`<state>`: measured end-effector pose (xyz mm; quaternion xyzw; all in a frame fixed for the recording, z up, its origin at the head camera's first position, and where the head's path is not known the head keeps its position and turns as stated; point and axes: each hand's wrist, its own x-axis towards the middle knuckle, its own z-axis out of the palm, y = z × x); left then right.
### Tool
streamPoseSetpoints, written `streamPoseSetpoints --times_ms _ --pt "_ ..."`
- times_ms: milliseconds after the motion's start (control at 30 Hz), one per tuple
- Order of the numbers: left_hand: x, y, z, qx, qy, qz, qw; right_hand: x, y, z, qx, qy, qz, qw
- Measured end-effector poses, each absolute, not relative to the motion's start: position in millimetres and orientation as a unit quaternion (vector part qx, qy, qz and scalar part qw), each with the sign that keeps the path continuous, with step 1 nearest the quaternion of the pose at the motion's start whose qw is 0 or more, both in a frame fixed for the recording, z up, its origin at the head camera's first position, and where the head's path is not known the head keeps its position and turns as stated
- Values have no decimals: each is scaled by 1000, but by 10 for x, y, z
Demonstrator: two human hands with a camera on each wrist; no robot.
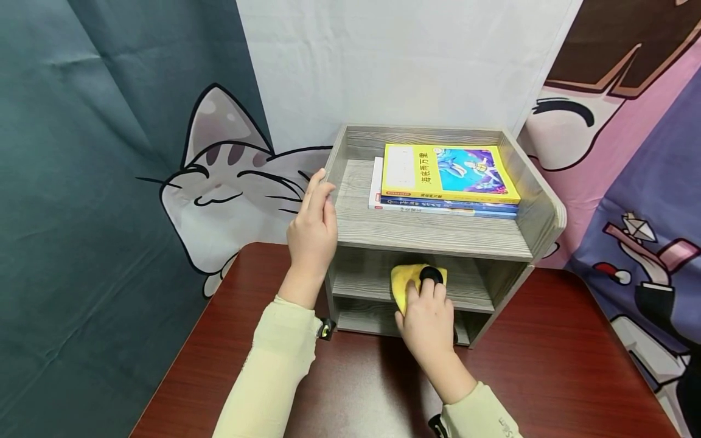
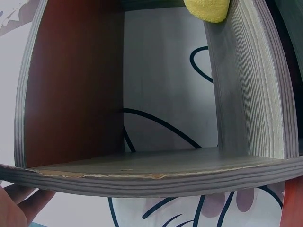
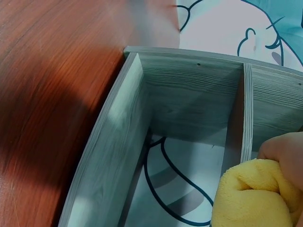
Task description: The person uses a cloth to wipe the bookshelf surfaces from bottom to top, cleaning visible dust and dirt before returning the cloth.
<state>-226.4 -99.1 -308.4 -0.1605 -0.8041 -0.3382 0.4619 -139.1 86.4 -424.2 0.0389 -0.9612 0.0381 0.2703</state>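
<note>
A small grey wood-grain shelf unit (image 1: 432, 240) stands on the table. My left hand (image 1: 314, 234) rests against the outer left side of its upper part, the fingers extended; a few fingers (image 2: 35, 203) show beside the panel in the left wrist view. A fuzzy yellow cloth (image 1: 404, 283) is in my right hand (image 1: 429, 319), at the middle shelf board (image 1: 471, 295). In the right wrist view the cloth (image 3: 253, 198) is bunched under the curled hand (image 3: 286, 153). Something round and black (image 1: 431, 275) shows by the fingertips; its kind is unclear.
On the top shelf lies a stack of books, a yellow one (image 1: 405, 173) uppermost. The unit's raised right side (image 1: 539, 201) borders them. Reddish-brown tabletop (image 1: 553, 359) surrounds the unit. Printed cloth curtains (image 1: 416, 67) hang behind.
</note>
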Motion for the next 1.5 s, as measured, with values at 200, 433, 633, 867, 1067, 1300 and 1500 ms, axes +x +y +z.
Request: streamPoseSetpoints --times_ms 200,433,633,867,1067,1300,1500 --pt "-2271 -1000 -3091 -156 -808 -334 459 -1398 851 -4249 40 -961 38 271" --pt "-2270 -996 -3092 -157 -806 -335 462 -1410 811 -4234 47 -959 39 278" --pt "-2268 -988 -3091 -159 -805 -336 462 -1424 785 -4234 45 -960 35 273" --pt "-2271 -987 -3092 -157 -808 -335 459 -1427 747 -4228 48 -961 36 271" --pt "-2269 -991 -3092 -159 -807 -332 462 -1435 707 -4225 52 -959 32 275" --pt "-2277 -992 -3103 -159 -806 -333 462 -1440 679 -4227 53 -961 28 271" --pt "-2268 -993 -3096 -162 -805 -334 463 -1442 650 -4218 53 -961 25 269"
